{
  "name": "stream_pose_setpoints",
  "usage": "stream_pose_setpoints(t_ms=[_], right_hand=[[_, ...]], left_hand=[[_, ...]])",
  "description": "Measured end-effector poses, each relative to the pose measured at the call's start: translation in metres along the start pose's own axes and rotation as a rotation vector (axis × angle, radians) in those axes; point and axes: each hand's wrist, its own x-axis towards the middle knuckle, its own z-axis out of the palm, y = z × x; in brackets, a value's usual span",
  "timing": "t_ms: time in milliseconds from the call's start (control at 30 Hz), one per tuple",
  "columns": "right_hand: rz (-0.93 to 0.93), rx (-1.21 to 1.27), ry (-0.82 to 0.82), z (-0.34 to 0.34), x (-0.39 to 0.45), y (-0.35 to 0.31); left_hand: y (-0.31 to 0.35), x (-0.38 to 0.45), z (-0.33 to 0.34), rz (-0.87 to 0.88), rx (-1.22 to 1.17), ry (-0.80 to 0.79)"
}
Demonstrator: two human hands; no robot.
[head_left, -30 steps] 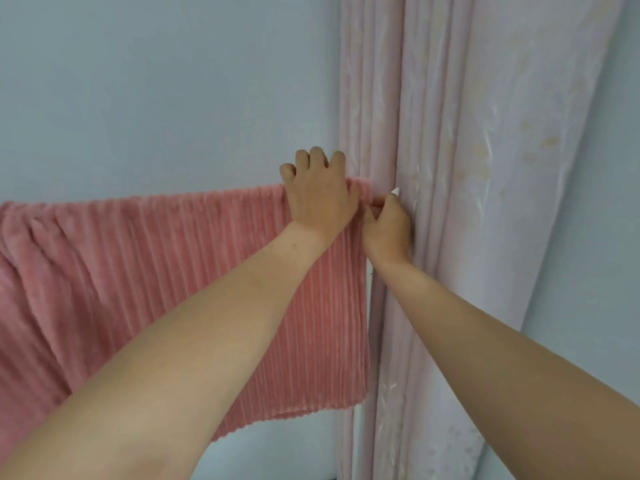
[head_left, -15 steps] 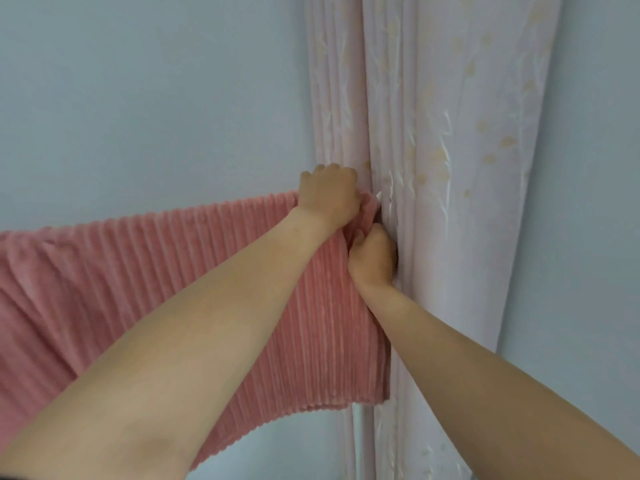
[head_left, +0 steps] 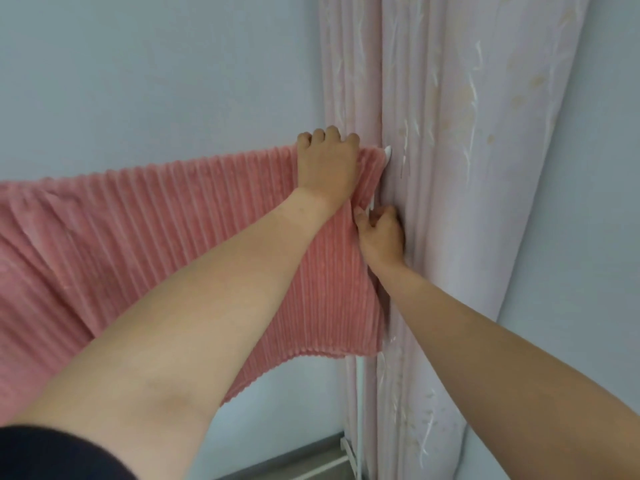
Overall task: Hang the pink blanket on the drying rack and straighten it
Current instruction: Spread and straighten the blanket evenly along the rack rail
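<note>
The pale blue-grey painted wall (head_left: 156, 81) fills the background; a pleated pale pink patterned curtain (head_left: 450, 168) hangs at right. The ribbed coral-pink plush blanket (head_left: 138, 237) is draped over the top rail of the white metal drying rack (head_left: 388, 154), of which only an end cap and a lower leg show; it sags toward the left. The left hand (head_left: 327, 168) lies on the top fold, fingers curled over it; the right hand (head_left: 382, 237) pinches the blanket's right edge. The fabric looks soft, limp and fairly light — likely to bunch; take hold at hems and corners — draw outward evenly.
</note>
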Motion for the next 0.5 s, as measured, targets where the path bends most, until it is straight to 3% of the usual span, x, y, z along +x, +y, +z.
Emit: stream_pose_setpoints(t_ms=[167, 233, 300, 333, 500], right_hand=[[-0.088, -0.126, -0.011, -0.006, 0.007, -0.008], [-0.076, -0.14, -0.033, -0.005, 0.001, -0.003], [0.001, -0.113, -0.012, -0.002, -0.012, 0.01], [0.079, -0.108, -0.026, 0.002, -0.021, 0.023], [0.481, -0.013, -0.198, 0.01, -0.059, 0.095]], left_hand=[[0.009, -0.035, -0.002, -0.04, -0.243, 0.35], [0.019, -0.074, 0.006, -0.036, -0.37, 0.367], [0.027, -0.116, 0.021, -0.079, -0.487, 0.26], [0.03, -0.137, 0.029, -0.181, -0.516, 0.175], [0.063, -0.207, 0.061, -0.902, -0.681, -0.447]])
